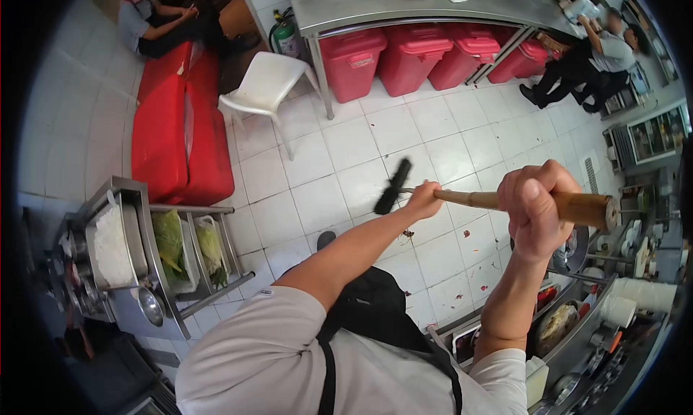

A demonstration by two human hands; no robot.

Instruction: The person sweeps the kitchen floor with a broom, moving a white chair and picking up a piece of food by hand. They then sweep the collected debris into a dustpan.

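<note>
I hold a broom by its wooden handle (476, 199) over the white tiled floor (346, 148). My left hand (424, 200) grips the handle lower down, close to the black brush head (393, 186). My right hand (534, 211) is closed round the handle near its thick top end (595, 209). The brush head hangs above or on the tiles; I cannot tell which. Small scraps (408, 234) lie on the floor just below my left hand.
Red lidded bins (408, 57) stand under a steel table (404, 7). Nearby are a white plastic chair (267, 86), red chests (177, 126) and a fire extinguisher (287, 36). People sit top left (155, 21) and top right (592, 65). A steel cart (144, 256) holds rice and greens; a counter (599, 321) is at right.
</note>
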